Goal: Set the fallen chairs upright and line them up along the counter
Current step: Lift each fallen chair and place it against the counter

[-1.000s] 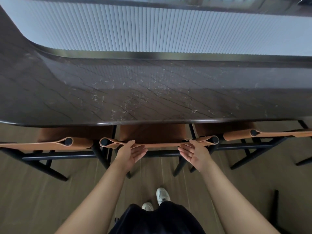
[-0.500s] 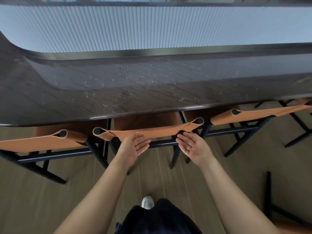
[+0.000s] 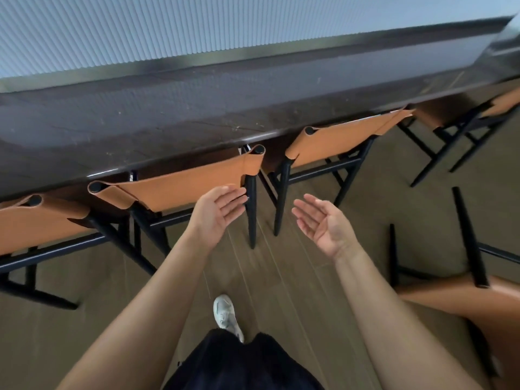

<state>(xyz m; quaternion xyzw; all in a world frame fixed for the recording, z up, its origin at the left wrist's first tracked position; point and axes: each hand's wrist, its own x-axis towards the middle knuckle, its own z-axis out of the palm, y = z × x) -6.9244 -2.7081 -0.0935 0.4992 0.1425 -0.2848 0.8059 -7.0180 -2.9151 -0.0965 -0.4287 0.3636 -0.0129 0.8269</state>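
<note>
Upright chairs point(image 3: 180, 187) lined the counter point(image 3: 197, 108). One fallen chair point(image 3: 464, 294) waited at lower right. The left hand point(image 3: 218, 212) and right hand point(image 3: 326, 223) were open and empty.

A bar-style seating area, café or home dining space: a long dark stone counter point(image 3: 168, 119) runs in front of a pale ribbed wall panel point(image 3: 140, 29). Matching chairs point(image 3: 183, 187) with tan leather backs and black frames stand along it on a wood-plank floor point(image 3: 281, 277)
</note>
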